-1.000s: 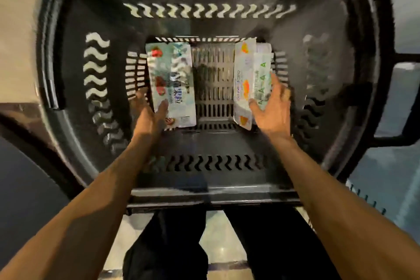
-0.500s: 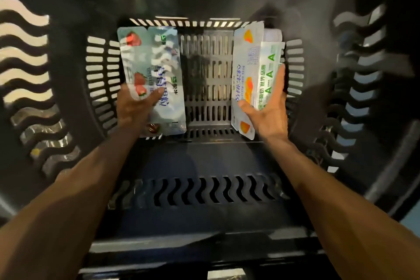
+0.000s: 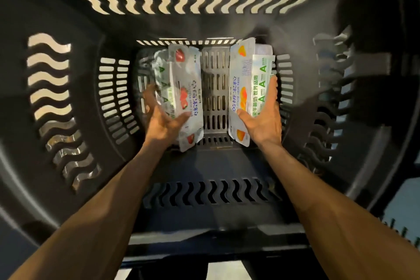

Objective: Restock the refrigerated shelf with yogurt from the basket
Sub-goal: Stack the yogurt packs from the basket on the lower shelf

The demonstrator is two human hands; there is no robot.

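Gripping two yogurt packs low in the black slotted plastic basket (image 3: 204, 161).
Fingers of my left hand (image 3: 163, 121) clasp the white strawberry-printed pack (image 3: 184, 75), those of my right hand (image 3: 263, 123) the white peach-printed pack (image 3: 247, 75); held by their near ends, either could sag and slip on lifting.

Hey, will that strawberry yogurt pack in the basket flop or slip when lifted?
Probably stiff: the strawberry yogurt pack looks straight while the left hand grips only its near half. Its glossy wrap may be slippery. Held off-centre, the far end might dip.
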